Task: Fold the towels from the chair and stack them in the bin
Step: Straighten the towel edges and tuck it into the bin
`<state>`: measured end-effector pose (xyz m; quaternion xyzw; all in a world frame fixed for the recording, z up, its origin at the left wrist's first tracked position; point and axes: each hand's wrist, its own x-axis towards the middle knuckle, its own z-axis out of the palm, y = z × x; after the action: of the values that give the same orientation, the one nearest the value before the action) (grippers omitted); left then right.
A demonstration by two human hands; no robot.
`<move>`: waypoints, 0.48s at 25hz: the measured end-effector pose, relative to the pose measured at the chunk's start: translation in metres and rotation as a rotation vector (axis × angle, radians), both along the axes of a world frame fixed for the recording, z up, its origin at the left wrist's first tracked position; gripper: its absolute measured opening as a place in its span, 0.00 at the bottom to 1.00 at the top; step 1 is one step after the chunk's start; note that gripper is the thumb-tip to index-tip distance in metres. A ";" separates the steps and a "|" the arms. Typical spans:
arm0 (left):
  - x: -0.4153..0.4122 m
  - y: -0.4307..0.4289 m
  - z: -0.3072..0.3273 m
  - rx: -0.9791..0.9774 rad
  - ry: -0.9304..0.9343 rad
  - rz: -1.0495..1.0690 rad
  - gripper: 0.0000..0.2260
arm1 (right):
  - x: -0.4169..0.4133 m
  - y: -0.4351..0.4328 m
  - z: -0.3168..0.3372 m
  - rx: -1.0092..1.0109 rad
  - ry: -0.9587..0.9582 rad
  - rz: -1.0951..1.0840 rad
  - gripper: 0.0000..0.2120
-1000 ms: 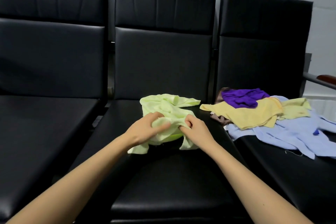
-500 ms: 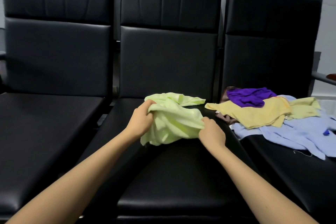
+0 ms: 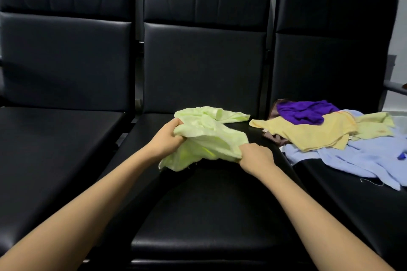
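Nearest to the person, two bare forearms reach forward over the black middle seat (image 3: 209, 215). At their ends both hands hold one crumpled green towel (image 3: 211, 136), raised a little above the cushion, with a loose corner hanging down at the near left.

The left hand (image 3: 168, 138) has its grip closed around a bunch of cloth at the upper left side of the towel. The right hand (image 3: 256, 157) pinches the near right edge, its fingers curled into the cloth. The towel lies between the two grips. Its long axis goes from the low near-left corner toward the far right, where a flap rests on the seat. The right hand is a little nearer to the person and lower, and the left one is higher and further.

I judge that the step in hand is opening the towel before folding. For this the hands would need to pull apart sideways and find the true edges.

Further to the right, on the next chair (image 3: 352, 215), lies a pile: a yellow towel (image 3: 312, 132), a purple towel (image 3: 306, 112) behind it, and a blue towel (image 3: 356, 156) spreading under them. No bin is in view.
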<state>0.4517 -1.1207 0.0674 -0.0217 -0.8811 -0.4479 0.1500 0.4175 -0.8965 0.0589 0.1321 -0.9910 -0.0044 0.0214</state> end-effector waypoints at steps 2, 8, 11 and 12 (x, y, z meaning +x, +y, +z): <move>0.004 0.003 0.004 0.341 -0.007 -0.096 0.06 | -0.007 -0.001 0.005 -0.250 0.130 -0.021 0.15; 0.012 0.001 0.003 -0.404 -0.413 -0.287 0.20 | -0.009 -0.004 0.031 -1.069 -0.029 0.026 0.09; 0.001 0.004 -0.008 -0.607 -0.231 0.010 0.06 | -0.004 -0.002 0.023 -0.934 -0.183 0.183 0.12; -0.004 0.002 -0.012 -0.507 -0.150 0.064 0.03 | -0.005 -0.001 0.017 -0.733 -0.241 0.202 0.21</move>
<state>0.4479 -1.1183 0.0553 0.0026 -0.9741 -0.2084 0.0883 0.4124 -0.8978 0.0761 0.2123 -0.9043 0.3672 -0.0492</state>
